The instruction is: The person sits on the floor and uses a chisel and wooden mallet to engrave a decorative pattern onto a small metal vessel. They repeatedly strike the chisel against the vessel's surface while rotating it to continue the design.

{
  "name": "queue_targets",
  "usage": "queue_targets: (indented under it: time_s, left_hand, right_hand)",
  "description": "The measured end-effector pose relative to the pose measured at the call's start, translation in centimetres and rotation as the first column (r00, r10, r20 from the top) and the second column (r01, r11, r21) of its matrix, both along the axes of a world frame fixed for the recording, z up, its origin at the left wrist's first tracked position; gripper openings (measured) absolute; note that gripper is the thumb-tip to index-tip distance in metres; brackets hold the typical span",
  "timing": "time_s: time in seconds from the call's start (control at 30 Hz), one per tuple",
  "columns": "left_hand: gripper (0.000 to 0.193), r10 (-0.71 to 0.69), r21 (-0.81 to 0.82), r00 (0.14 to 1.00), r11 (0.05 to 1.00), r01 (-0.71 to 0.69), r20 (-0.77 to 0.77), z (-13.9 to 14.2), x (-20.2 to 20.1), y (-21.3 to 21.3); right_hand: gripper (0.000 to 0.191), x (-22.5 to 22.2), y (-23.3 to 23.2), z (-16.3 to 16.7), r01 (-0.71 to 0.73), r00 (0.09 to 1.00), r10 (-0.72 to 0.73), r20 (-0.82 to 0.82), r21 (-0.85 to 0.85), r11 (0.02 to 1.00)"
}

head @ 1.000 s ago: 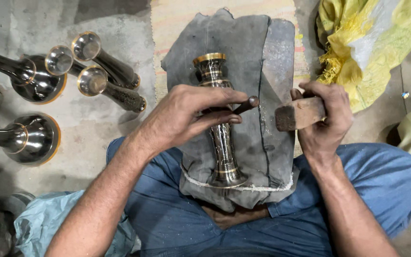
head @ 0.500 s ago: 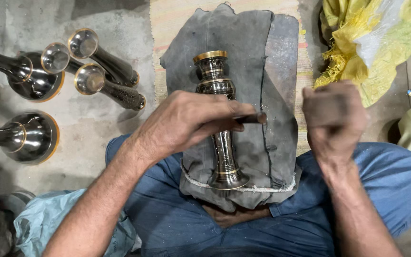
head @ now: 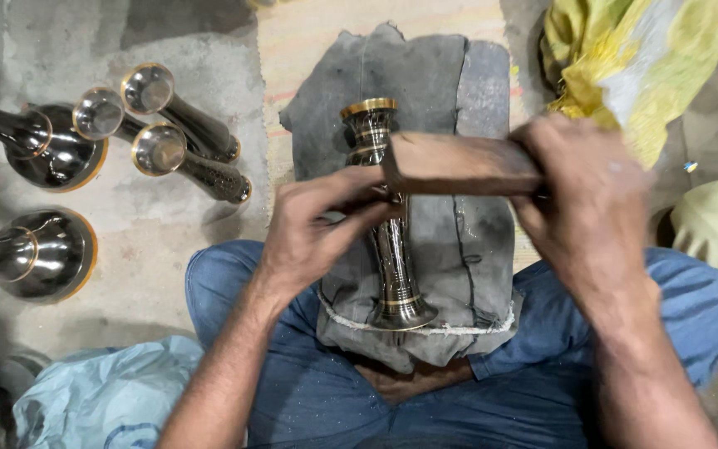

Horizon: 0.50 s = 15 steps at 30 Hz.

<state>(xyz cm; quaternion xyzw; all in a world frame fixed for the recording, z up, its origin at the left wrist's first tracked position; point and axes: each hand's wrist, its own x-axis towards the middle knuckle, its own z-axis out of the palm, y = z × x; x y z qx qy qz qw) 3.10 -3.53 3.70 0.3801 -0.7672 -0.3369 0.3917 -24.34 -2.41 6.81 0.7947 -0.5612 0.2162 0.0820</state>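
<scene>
With the vase [head: 388,241] lying on the grey pad [head: 467,108], keep the left hand [head: 317,229] pinching the punch steady while the right hand [head: 592,199], closed around the wooden block [head: 459,164], strikes squarely.

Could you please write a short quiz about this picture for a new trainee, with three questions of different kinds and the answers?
1. True or false: the right hand holds a wooden block over the brass vase.
2. Multiple choice: what does the vase lie on? A) bare floor B) grey cushion C) blue bag
3. Fill in: the left hand pinches a small tool against the vase's ____.

Key
1. True.
2. B, the grey cushion on the person's lap.
3. Stem. Other vases lie on the floor on the left; a yellow cloth is at upper right.
</scene>
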Motion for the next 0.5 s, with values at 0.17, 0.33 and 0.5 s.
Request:
queue_targets:
  time_s: [0.17,0.33,0.5]
  left_hand:
    - [0.027,0.466,0.329,0.688,0.884,-0.332,-0.556,-2.4,-0.4,3.9]
    - [0.03,0.663,0.5,0.528,0.748,-0.436,-0.531,-4.4,1.3,7.6]
    - [0.026,0.599,0.418,0.653,0.798,-0.434,-0.464,-4.5,2.5,8.3]
  right_hand:
    - [0.054,3.4,-5.3,-1.3,-0.309,0.795,0.168,0.583,0.15,0.939]
    - [0.06,7.0,-10.1,-2.4,-0.413,0.726,-0.037,0.687,0.477,0.776]
    - [0.057,8.9,-10.2,-1.6,-0.347,0.847,0.129,0.516,0.351,0.87]
